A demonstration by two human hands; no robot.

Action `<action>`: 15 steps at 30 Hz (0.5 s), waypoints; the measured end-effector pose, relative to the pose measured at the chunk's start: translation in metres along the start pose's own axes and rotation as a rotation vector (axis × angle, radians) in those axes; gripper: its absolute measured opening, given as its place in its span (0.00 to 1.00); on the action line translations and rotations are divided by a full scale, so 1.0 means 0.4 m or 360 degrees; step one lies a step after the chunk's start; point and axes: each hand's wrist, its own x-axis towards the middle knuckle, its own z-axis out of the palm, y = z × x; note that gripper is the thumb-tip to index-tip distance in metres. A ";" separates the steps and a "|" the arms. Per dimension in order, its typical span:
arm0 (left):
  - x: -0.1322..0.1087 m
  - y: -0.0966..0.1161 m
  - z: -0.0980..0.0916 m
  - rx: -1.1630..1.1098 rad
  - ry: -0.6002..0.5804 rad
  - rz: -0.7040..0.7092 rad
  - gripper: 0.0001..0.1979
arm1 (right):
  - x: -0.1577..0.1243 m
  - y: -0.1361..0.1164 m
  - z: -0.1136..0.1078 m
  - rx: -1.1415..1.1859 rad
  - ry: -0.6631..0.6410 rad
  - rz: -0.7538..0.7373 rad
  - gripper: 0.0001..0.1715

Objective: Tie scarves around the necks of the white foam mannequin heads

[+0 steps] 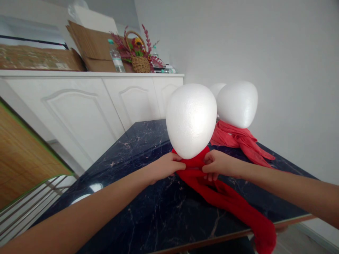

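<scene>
A white foam mannequin head (pixel 190 118) stands upright on the dark marbled table in front of me. A red scarf (pixel 227 199) is wrapped about its neck, and one length of it trails toward me and hangs over the table's front edge. My left hand (pixel 169 166) is closed, pinching the red cloth at the left side of the neck. On the right side of the neck, my right hand (pixel 215 164) also pinches the scarf, with its thumb and fingers on a fold. The back of the neck is hidden.
Behind to the right stands another white foam head (pixel 238 104) with a coral scarf (pixel 238 139); a further white shape shows partly behind it. White cabinets (pixel 71 109) bear cardboard boxes, a bottle (pixel 116 58) and a flower basket (pixel 141 64). A wooden chair (pixel 26 151) is at left.
</scene>
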 end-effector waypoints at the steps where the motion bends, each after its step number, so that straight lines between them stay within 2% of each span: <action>1: -0.004 -0.006 -0.008 -0.0050 0.0014 -0.0054 0.14 | 0.002 0.011 -0.010 -0.0115 0.0052 -0.0014 0.05; 5: -0.014 -0.033 -0.045 -0.0109 0.0114 -0.0088 0.11 | -0.002 0.036 -0.047 -0.0525 0.0273 -0.0097 0.05; 7: -0.015 -0.040 -0.060 -0.0016 0.0168 -0.0041 0.11 | -0.011 0.035 -0.060 -0.0805 0.0418 -0.0204 0.03; 9: -0.015 -0.038 -0.068 0.0214 0.0307 0.0030 0.11 | -0.020 0.028 -0.066 -0.1092 0.0523 -0.0293 0.02; 11: -0.017 -0.029 -0.070 0.0618 0.0532 0.0173 0.12 | -0.026 0.022 -0.065 -0.1246 0.0520 -0.0321 0.02; 13: -0.021 -0.017 -0.071 0.1013 0.0713 0.0428 0.12 | -0.028 0.021 -0.059 -0.1295 0.0465 -0.0328 0.04; 15: -0.027 -0.007 -0.070 0.1117 0.0724 0.0684 0.11 | -0.026 0.022 -0.052 -0.1347 0.0452 -0.0345 0.04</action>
